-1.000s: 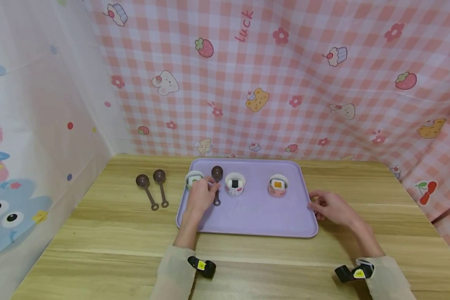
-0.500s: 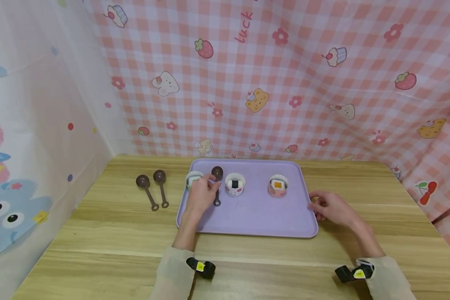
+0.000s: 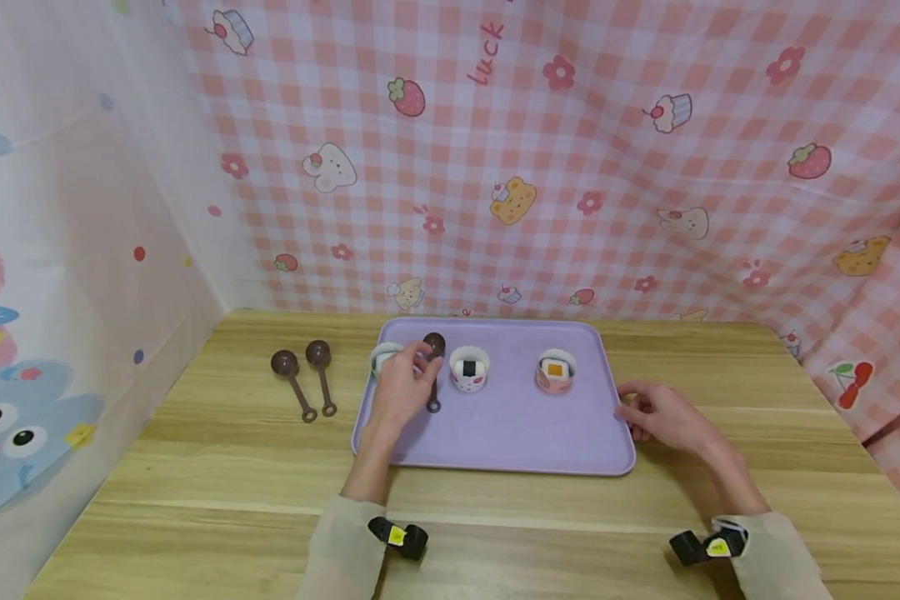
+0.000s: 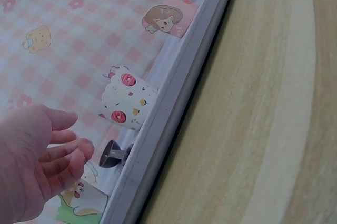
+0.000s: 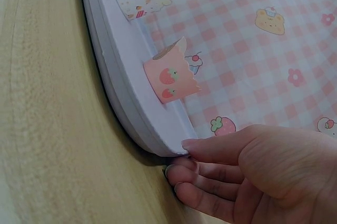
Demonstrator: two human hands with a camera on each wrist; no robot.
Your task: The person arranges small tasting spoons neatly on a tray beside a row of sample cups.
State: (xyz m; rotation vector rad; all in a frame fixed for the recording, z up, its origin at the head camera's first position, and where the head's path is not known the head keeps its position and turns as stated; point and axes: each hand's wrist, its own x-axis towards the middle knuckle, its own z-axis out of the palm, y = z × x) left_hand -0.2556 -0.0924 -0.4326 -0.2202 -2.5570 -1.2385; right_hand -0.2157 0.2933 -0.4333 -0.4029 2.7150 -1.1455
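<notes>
My left hand [image 3: 403,385] hovers over the left part of a lilac tray [image 3: 525,442], fingers loosely bent and nothing between them. Just beside its fingertips a brown round-bowled scoop [image 3: 435,343] lies on the tray. A paper baking cup [image 3: 385,353], green at its base in the left wrist view, stands partly hidden behind this hand. To the right are a white patterned cup [image 3: 469,377] holding a white piece with a black strip, and a pink cup [image 3: 555,382] holding one with an orange patch. My right hand [image 3: 667,414] pinches the tray's right rim, thumb on top, fingers underneath.
Two more brown scoops [image 3: 292,379] [image 3: 321,375] lie on the wooden table [image 3: 195,467] left of the tray. A pink checked cloth [image 3: 450,208] hangs right behind the table's back edge, and a white printed cloth [image 3: 120,250] hangs on the left.
My left hand has risen slightly and its fingers have spread a little, covering more of the leftmost cup. The right hand, tray and scoops stay where they were.
</notes>
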